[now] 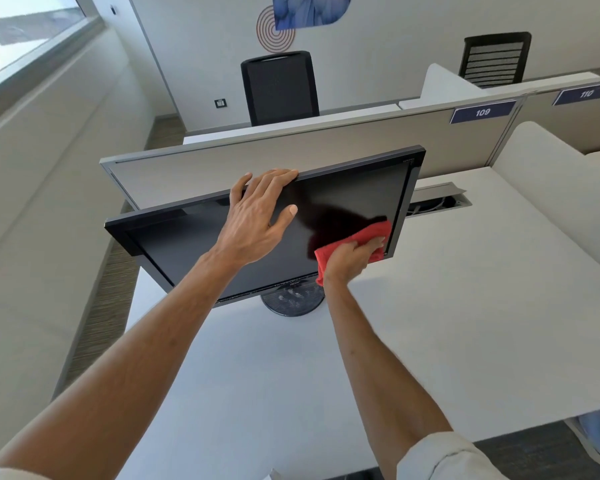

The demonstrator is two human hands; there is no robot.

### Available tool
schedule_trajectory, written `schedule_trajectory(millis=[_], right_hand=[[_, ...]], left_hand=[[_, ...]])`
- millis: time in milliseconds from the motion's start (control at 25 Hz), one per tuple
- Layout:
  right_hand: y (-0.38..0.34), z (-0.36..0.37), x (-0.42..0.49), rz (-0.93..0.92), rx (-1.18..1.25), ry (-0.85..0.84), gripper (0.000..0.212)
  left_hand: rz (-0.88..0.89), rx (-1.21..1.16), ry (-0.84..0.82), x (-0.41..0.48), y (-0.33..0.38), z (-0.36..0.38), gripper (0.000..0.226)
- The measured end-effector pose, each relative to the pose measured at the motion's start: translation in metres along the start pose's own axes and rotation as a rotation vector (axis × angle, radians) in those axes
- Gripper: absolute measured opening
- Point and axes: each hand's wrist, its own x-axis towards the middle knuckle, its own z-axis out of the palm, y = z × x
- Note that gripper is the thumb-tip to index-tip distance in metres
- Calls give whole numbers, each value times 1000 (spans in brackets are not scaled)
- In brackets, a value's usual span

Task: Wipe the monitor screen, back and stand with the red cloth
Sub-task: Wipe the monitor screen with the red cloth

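A black monitor (187, 244) stands on the white desk (465, 323), its dark screen facing me and tilted. Its round black stand base (291, 303) shows under the lower edge. My left hand (257, 216) grips the monitor's top edge near the middle, fingers over the bezel and thumb on the screen. My right hand (352, 259) presses the red cloth (368, 233) against the lower right part of the screen. The monitor's back is hidden.
A grey partition (291, 150) rises right behind the monitor, with labels 109 (482, 112) and 110. An open cable slot (437, 200) lies in the desk to the right. Two black chairs (279, 86) stand beyond the partition. A wall ledge runs along the left.
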Motion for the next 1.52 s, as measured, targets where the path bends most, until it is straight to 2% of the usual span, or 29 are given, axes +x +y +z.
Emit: schedule_trajectory(millis=[80,200,280,480,600,720,920,1000,1120,1200,1280,1360,1440,1520], right_hand=[[-27,10,-7,-133,41,-21,82],[-62,20,-14,-505,-33,-12,78],[-70,27,-15,-659,-96,5,75],[-56,26,1,-620,-246,103,62],[-51,27,8,-649,-193,114,60],[-38,24,20,-533,-89,145,57],[-8,10,30,-440,-96,134,56],[7,8,30,-300,-127,128,57],[31,2,38,21,-159,88,59],[36,-3,41,98,-151,74,60],[22,-2,33,62,-142,73,60],[1,4,21,-55,-96,78,62],[-24,10,7,-249,-46,58,65],[-45,12,-3,-522,-46,37,68]], left_hand=[[-2,-5,2,2,1,1,55],[0,-11,1,2,-2,1,55],[4,-11,-3,3,-4,1,55],[17,-8,-3,5,-4,3,56],[23,-6,-5,5,-8,3,56],[24,-12,-8,5,-8,3,56],[25,-15,-12,6,-6,4,57],[25,-20,-16,6,-7,3,57],[30,-27,-17,3,-4,1,58],[31,-30,-15,2,-3,0,58],[27,-26,-12,1,-3,-1,58],[27,-23,-11,2,-4,0,58],[25,-22,-14,3,-5,0,59],[25,-17,-17,4,-5,1,59]])
